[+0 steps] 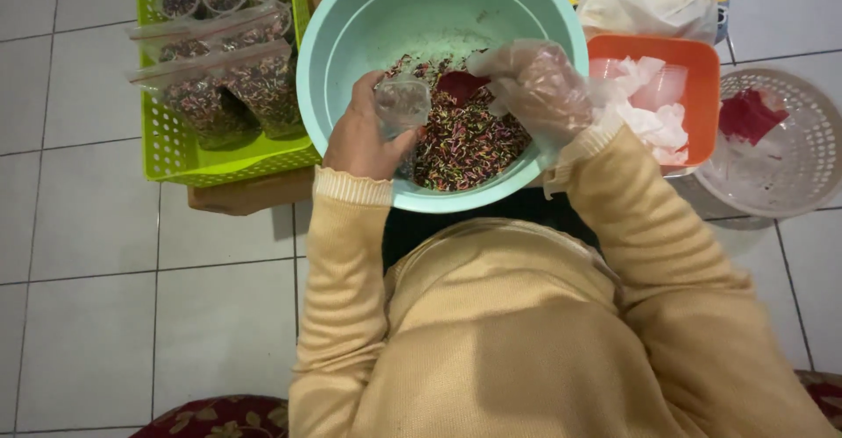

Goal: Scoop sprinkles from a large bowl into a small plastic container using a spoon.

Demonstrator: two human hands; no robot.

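Gripping a small clear cup [402, 105] in bare left hand [364, 135], held over near-left side of teal bowl [351, 35]; gloved right hand [535, 87] clenched on a red scoop [458, 85] just right of cup, above multicoloured sprinkles [465, 144]. Head view only: far left, green basket [167, 153] already holding several filled bags and cups of sprinkles [219, 78]; right, orange tray [697, 96] with empty cups, white basket [789, 153] beyond. Judged partway: bowl plenty left, cup looks not yet full.
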